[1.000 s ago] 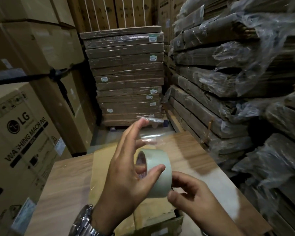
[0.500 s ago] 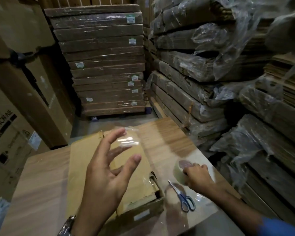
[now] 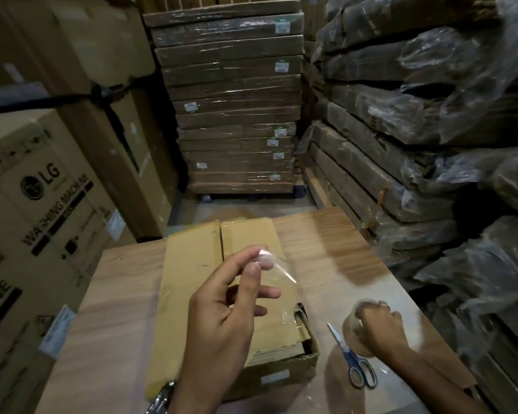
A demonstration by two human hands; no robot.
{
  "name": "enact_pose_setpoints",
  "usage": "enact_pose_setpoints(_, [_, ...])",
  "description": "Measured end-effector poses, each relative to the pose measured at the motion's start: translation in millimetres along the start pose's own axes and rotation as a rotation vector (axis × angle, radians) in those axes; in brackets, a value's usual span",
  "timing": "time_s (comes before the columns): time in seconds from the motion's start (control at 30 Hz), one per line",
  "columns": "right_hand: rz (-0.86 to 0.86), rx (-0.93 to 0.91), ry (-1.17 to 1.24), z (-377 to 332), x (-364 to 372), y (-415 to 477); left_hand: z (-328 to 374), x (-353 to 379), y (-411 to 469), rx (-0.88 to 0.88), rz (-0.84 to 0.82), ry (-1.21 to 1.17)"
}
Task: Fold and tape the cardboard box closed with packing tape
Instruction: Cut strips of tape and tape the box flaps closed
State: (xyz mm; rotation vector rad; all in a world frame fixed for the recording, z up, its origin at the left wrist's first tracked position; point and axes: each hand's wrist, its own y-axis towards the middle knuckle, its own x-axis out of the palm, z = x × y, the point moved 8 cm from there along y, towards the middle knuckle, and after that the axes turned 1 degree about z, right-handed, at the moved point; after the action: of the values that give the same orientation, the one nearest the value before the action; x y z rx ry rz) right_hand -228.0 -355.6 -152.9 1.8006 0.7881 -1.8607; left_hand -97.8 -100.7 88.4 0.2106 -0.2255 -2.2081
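A cardboard box (image 3: 192,264) lies in the middle of a table (image 3: 117,294). Scissors (image 3: 353,360) lie just right of it, with the tape roll (image 3: 358,316) further right under the right hand (image 3: 383,330). The left hand (image 3: 222,318) holds a tape strip (image 3: 277,273) above the box. Stacked cartons (image 3: 234,115) stand behind the table.

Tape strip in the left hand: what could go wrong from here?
The clear tape strip, pinched at one end by the left hand, hangs loose and could fold onto itself before it is laid down. The cardboard box gapes at its near right corner, so the tape may seal over a raised flap.
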Motion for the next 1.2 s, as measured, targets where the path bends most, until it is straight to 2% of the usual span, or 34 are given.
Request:
enact_pose_setpoints(0.07, [0.16,-0.042,0.461,-18,-58,-6,0,2,0,0.005,-0.005,0.01])
enact_pose_setpoints(0.13, [0.202,-0.123,0.944,-40,-125,-24,1,4,0,0.012,-0.018,0.029])
enact_pose_setpoints(0.17, [0.198,-0.205,1.102,-52,-159,-37,1,6,1,0.016,-0.028,0.041])
enact_pose_setpoints(0.23, [0.186,-0.387,1.266,-72,-217,-64,2,11,0,0.029,-0.064,0.07])
enact_pose_setpoints(0.33, [0.267,-0.548,1.261,-82,-259,-91,7,19,-1,0.054,-0.131,0.108])
enact_pose_setpoints(0.5, [0.379,-0.615,1.086,-90,-260,-104,14,18,-2,0.073,-0.15,0.118])
enact_pose_setpoints(0.8, [0.506,-0.56,1.04,-92,-263,-101,14,20,-7,0.06,-0.164,0.126])
enact_pose_setpoints(0.97, [0.489,-0.532,1.019,-94,-262,-99,12,19,-8,0.111,-0.149,0.218])
enact_pose_setpoints(1.2, [0.438,-0.476,1.143,-96,-258,-95,13,23,-12,0.2,-0.173,0.332])
